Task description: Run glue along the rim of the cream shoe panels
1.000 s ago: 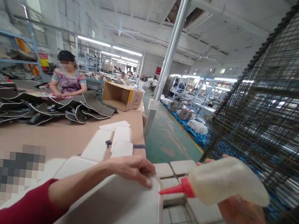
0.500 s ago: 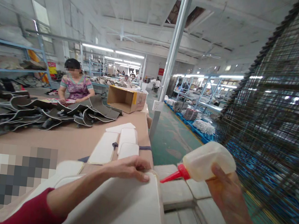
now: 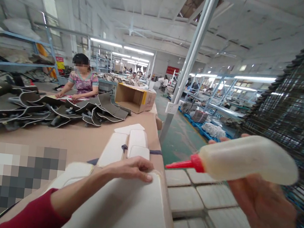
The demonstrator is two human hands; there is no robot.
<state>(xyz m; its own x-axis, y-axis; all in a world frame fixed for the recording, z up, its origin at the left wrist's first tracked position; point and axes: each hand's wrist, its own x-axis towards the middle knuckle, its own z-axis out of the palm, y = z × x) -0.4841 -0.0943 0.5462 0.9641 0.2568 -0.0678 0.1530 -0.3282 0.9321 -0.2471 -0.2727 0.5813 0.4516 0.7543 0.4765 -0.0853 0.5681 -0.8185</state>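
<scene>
My right hand [image 3: 264,209] is wrapped around a translucent squeeze bottle [image 3: 247,158] with pale yellowish contents. The bottle lies nearly level, its red nozzle [image 3: 180,164] pointing left near the top right corner of a large white panel [image 3: 125,209]. Whether the tip touches the panel I cannot tell. At the panel's far edge my left hand [image 3: 132,169] grips it, thumb on top and fingers curled in. Some of those fingers are hidden. Smaller white panels [image 3: 113,148] with rounded corners lie just beyond, with a dark strap among them.
White padded pieces [image 3: 185,199] sit in rows on wire racks below the table's right edge. Grey curved pieces [image 3: 55,107] pile up along the left of the brown table [image 3: 84,139]. Behind are an open cardboard box [image 3: 131,99], a seated person [image 3: 83,81] and a metal post [image 3: 192,53].
The bottle has swung from a downward tilt to nearly level and moved right, nearer the camera. My left hand keeps its place on the panel. The view has shifted slightly.
</scene>
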